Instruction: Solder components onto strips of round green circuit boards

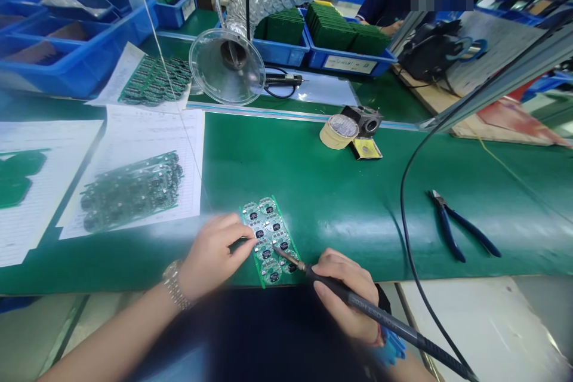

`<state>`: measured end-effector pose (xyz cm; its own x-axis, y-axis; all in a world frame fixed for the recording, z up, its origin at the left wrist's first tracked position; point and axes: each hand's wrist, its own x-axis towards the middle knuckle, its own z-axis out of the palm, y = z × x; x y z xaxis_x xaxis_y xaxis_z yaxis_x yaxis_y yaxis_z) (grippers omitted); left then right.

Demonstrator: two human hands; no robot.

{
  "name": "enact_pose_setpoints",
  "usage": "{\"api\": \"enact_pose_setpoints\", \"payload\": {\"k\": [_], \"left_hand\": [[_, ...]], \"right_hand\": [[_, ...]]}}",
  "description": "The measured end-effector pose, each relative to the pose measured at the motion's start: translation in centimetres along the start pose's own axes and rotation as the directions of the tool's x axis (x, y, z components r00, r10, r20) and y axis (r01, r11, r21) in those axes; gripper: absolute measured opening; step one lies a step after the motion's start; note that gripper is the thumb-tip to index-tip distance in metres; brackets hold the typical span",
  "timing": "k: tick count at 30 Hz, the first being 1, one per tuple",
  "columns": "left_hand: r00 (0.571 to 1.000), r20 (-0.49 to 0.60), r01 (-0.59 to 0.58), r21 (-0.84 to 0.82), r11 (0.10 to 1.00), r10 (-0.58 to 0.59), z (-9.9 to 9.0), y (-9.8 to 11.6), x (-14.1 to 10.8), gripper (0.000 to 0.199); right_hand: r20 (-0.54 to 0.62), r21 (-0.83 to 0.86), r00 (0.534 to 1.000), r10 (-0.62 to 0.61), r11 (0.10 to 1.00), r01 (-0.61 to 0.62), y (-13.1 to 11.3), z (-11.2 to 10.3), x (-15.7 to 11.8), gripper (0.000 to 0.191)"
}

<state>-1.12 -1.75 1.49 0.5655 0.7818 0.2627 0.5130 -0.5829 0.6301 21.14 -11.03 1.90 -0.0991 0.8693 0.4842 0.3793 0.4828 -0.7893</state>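
Observation:
A green circuit board panel (269, 242) with several black chips lies on the green bench mat (322, 191), close to the front edge. My right hand (342, 292) grips a dark soldering iron (394, 320), its metal tip touching the panel near the middle. My left hand (215, 256), with a metal wristwatch (174, 285), rests just left of the panel. Its fingertips pinch a thin wire, probably solder, and reach the panel's left side. The wire's end looks to be near the iron tip, though the fingers hide part of it.
A pile of boards (132, 191) lies on papers to the left. Blue-handled side cutters (459, 225) and a black cable lie to the right. Further back stand a tape roll (339, 131), a clear-hooded fume duct (226, 65) and blue bins (349, 51) of green boards. A person's sleeve (380, 3) shows behind.

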Motion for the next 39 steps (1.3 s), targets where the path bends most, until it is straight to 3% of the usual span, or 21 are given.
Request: {"api": "enact_pose_setpoints", "payload": {"k": [15, 20, 39], "left_hand": [[1.0, 0.016, -0.016, -0.025, 1.0, 0.016, 0.21, -0.15, -0.15, 0.014], [0.997, 0.03, -0.076, -0.04, 0.996, 0.078, 0.2, -0.07, -0.21, 0.013], [0.988, 0.051, -0.15, 0.105, 0.983, 0.145, 0.66, 0.48, 0.13, 0.017]], "right_hand": [[-0.015, 0.041, 1.0, 0.008, 0.999, -0.008, 0.29, -0.34, -0.44, 0.023], [-0.003, 0.061, 1.0, 0.0, 0.998, 0.0, 0.4, -0.5, -0.62, 0.024], [0.02, 0.011, 1.0, -0.017, 1.0, 0.017, -0.22, -0.34, 0.32, 0.017]]}}
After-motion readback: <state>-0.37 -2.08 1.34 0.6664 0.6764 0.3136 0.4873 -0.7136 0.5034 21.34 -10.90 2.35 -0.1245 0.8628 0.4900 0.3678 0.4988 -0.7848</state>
